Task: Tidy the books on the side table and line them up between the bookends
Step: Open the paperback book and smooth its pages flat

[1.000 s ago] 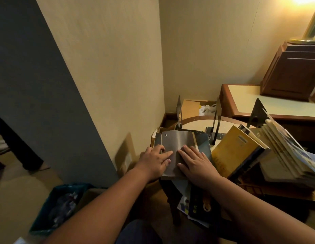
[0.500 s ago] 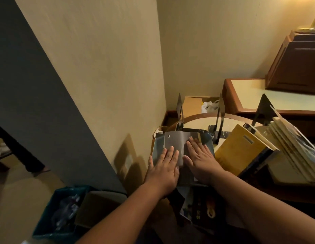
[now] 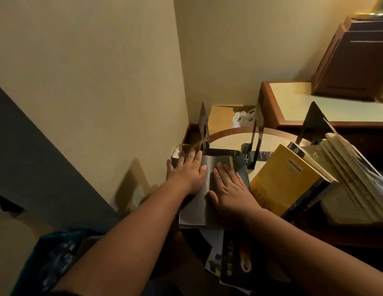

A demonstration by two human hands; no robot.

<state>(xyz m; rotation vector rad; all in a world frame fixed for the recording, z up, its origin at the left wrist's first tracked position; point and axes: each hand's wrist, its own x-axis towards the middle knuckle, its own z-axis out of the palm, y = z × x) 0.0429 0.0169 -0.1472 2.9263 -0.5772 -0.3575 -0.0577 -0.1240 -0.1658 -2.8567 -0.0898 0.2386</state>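
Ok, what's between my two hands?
Only a narrow strip of the grey book, on which the left hand and right hand both lie flat; head view.

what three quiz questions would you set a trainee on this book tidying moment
1. True or false: the left hand curls its fingers round the grey book lying flat.
2. The yellow book with a grey label is: A) flat on the round wooden side table; B) tilted, leaning on the pale slanted books; C) upright between two bookends.
3. How many upright metal bookends are in view?

Key: 1 false: it and the right hand lie flat on the cover. 2 B. 3 three.
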